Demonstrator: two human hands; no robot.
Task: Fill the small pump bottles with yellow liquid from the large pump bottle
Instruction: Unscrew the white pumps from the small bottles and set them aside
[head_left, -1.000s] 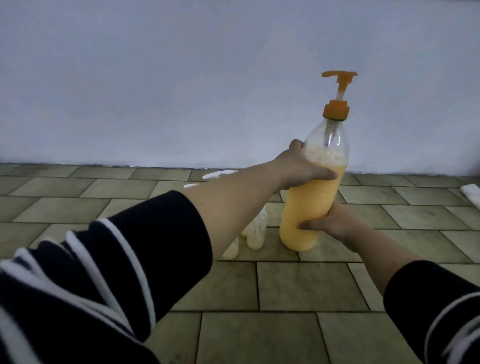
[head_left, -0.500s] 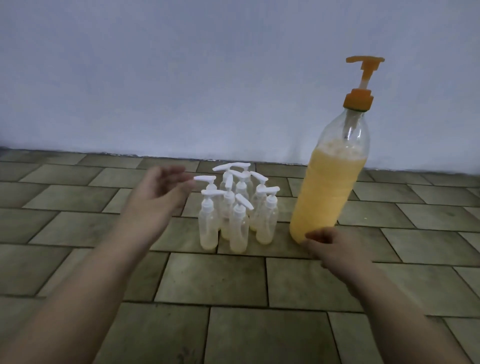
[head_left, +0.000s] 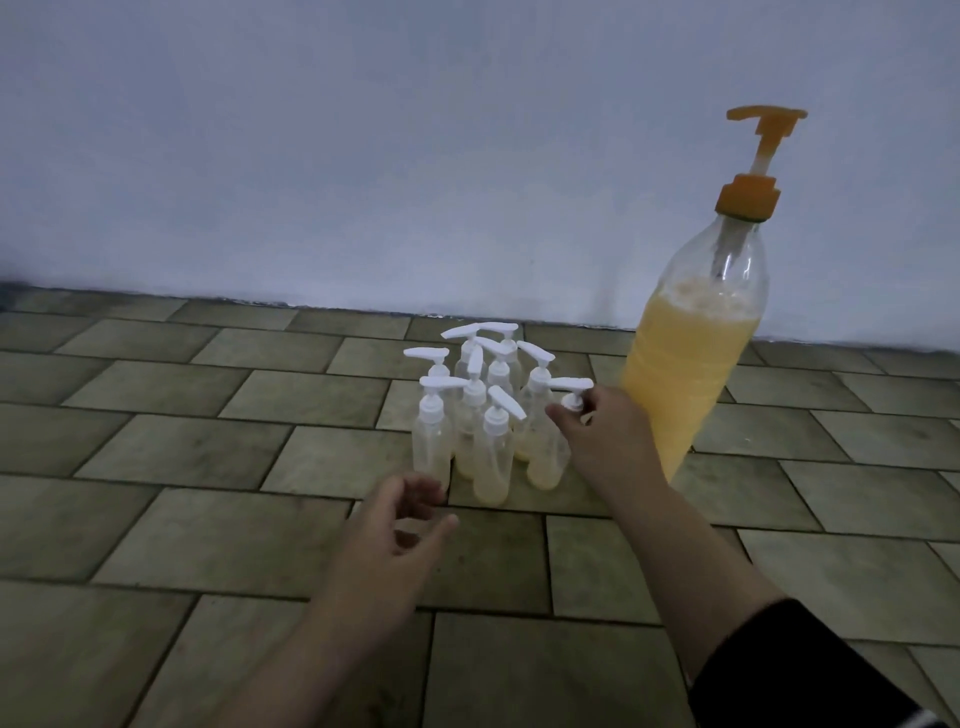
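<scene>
Large pump bottle (head_left: 685, 364) stands just right of the right hand (head_left: 605, 434), released a moment ago and mostly full. Small pump bottles (head_left: 483, 410) cluster between the hands. Right hand now pinches the nearest bottle's white collar; left hand (head_left: 395, 535) hovers loosely curled, empty. Filling not yet started.

Small pump bottles (head_left: 485, 415) cluster left of the large pump bottle (head_left: 691, 364) — wall (head_left: 363, 156) behind.

A floor (head_left: 218, 551) of rectangular olive-green tiles, laid in staggered rows with dark grout lines, meets a plain pale blue-grey wall (head_left: 363, 156) along a slightly dirty seam at the back.
</scene>
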